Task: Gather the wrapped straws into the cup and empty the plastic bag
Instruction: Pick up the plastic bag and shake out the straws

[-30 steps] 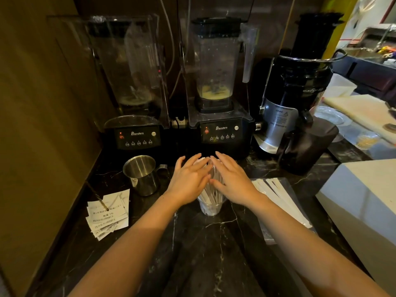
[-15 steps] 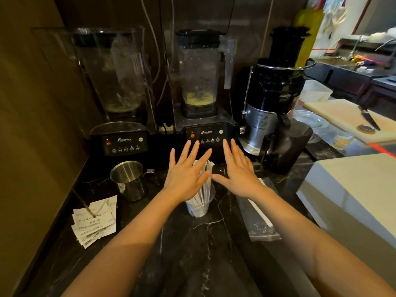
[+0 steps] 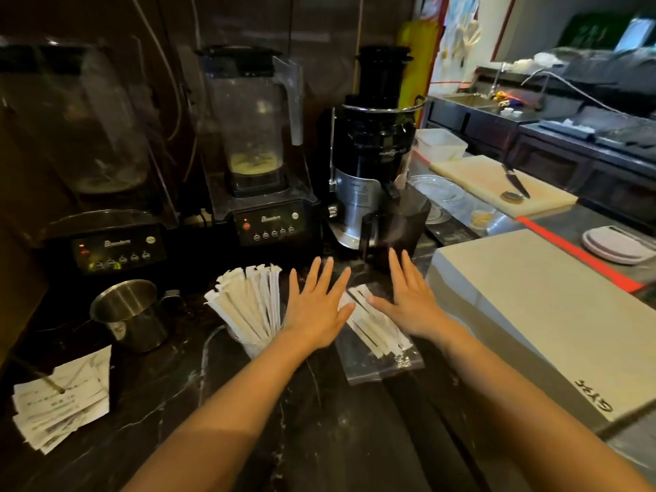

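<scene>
Mid-task, I judge: cup [image 3: 248, 340] near left holds a fan of wrapped straws [image 3: 248, 300]; both hands, left hand [image 3: 316, 307] and right hand [image 3: 408, 300], grip spread and empty over the plastic bag [image 3: 380, 360], whose remaining straws need pinching out next.

Left hand [image 3: 317, 307] covers the upper ends of some straws in the plastic bag [image 3: 380, 360]; the cup [image 3: 248, 344] is mostly hidden behind wrist and straw bundle [image 3: 248, 303]. Receipt print [image 3: 60, 406] too blurred to read. Left blender [image 3: 81, 154] cut off by the frame edge.
</scene>
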